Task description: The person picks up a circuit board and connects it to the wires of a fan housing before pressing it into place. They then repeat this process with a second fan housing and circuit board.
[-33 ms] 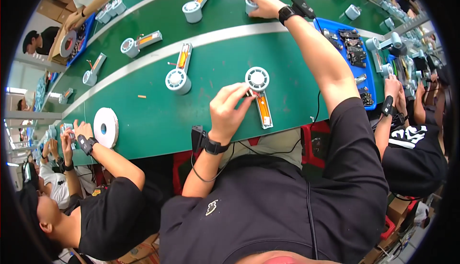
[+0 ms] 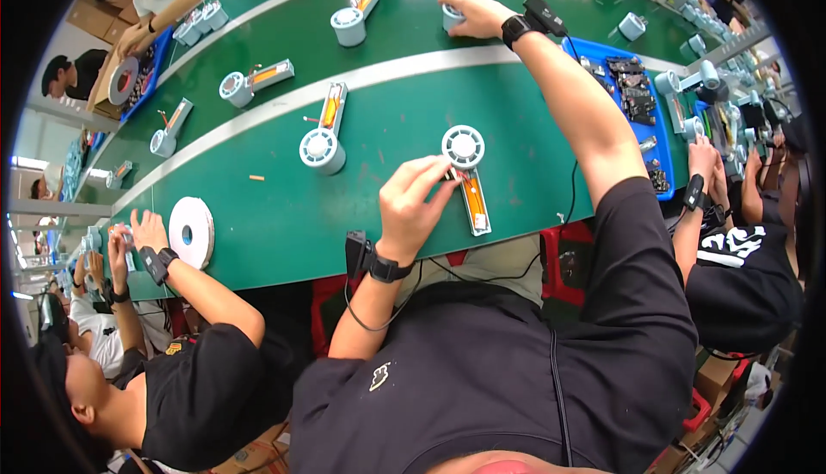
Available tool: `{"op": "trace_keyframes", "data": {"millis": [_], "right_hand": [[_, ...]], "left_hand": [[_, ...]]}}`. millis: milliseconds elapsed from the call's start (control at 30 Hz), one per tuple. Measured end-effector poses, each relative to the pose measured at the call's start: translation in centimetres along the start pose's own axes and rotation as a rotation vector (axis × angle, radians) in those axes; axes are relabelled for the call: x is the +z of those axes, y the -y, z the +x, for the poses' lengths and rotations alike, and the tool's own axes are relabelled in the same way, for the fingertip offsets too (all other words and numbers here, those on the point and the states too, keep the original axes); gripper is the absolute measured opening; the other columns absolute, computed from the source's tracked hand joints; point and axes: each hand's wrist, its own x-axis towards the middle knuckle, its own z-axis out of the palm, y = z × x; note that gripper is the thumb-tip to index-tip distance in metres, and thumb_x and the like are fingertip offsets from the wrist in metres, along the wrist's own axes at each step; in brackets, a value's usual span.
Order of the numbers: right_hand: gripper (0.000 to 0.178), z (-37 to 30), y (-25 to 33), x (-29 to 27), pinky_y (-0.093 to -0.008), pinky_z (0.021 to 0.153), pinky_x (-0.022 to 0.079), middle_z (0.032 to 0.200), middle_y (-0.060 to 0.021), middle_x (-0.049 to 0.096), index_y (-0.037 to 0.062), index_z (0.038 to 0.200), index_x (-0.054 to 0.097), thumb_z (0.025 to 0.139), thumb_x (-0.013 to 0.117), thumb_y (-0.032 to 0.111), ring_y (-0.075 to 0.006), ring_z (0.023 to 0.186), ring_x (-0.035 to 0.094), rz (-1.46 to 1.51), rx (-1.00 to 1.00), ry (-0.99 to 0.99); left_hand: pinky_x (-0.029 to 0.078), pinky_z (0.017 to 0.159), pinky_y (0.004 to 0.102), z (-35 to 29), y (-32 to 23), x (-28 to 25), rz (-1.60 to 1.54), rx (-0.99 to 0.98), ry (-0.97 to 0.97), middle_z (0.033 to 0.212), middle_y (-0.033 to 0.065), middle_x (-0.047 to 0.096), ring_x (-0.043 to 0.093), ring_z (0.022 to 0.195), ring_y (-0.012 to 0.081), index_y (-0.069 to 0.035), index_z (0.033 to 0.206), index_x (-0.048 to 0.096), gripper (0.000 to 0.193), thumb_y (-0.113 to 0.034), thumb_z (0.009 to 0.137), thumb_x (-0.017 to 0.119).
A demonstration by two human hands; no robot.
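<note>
A pale-blue device (image 2: 465, 152) lies grille-up on the bench (image 2: 391, 113), its open handle (image 2: 475, 203) showing orange inside. Farther off, a pale-blue cylinder (image 2: 449, 19) sits partly hidden

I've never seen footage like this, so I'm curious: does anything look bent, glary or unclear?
Head view: the pale strip across the green table bows, and black surrounds the round fisheye picture; head view: light glares off the table's far part, beyond the right hand; head view: the left hand looks fairly sharp, but the small dark piece it pinches is too small to identify.
</note>
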Motion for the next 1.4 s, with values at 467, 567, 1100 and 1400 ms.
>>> {"op": "trace_keyframes", "data": {"millis": [467, 567, 1100, 1400], "right_hand": [[0.07, -10.5, -2.8, -6.6, -0.0469, 0.091, 0.054, 0.112, -0.025, 0.069, -0.0011, 0.107, 0.066, 0.079, 0.077, 0.062, -0.0402, 0.108, 0.066, -0.237, 0.46, 0.249], [0.062, -12.6, 0.7, -7.5, -0.0493, 0.104, 0.049, 0.123, -0.0222, 0.066, 0.001, 0.109, 0.07, 0.08, 0.08, 0.055, -0.0374, 0.125, 0.06, -0.424, 0.481, 0.205], [0.023, -21.3, 10.2, -5.4, -0.0528, 0.12, 0.029, 0.111, -0.0118, 0.067, 0.0038, 0.103, 0.067, 0.081, 0.071, 0.011, -0.0315, 0.126, 0.055, -0.379, -0.092, 0.08], [0.024, -22.9, -4.0, -17.2, -0.0372, 0.072, 0.052, 0.09, -0.0135, 0.069, -0.0008, 0.108, 0.067, 0.09, 0.066, 0.015, -0.0244, 0.08, 0.066, 0.125, 0.481, -0.077]], "left_hand": [[0.06, 0.075, 0.0366, -0.8, -0.2, -0.4, -0.013, 0.02, 0.036, 0.103, 0.0097, 0.074, 0.072, 0.091, 0.0274, -0.006, 0.112, 0.074, 0.04, -0.001, 0.074, 0.085], [0.06, 0.075, 0.0365, -1.2, -0.3, -0.8, -0.002, 0.009, 0.026, 0.103, 0.0097, 0.073, 0.072, 0.091, 0.0272, -0.006, 0.112, 0.074, 0.04, -0.002, 0.074, 0.085], [0.06, 0.076, 0.0367, -1.0, -0.4, -0.5, -0.023, -0.001, 0.039, 0.105, 0.0106, 0.073, 0.071, 0.091, 0.0277, -0.004, 0.111, 0.074, 0.039, 0.001, 0.074, 0.084], [0.06, 0.077, 0.0363, -0.8, -0.4, -0.9, -0.024, 0.009, 0.056, 0.105, 0.0119, 0.073, 0.072, 0.09, 0.0275, -0.003, 0.112, 0.073, 0.039, 0.002, 0.075, 0.085]]}}
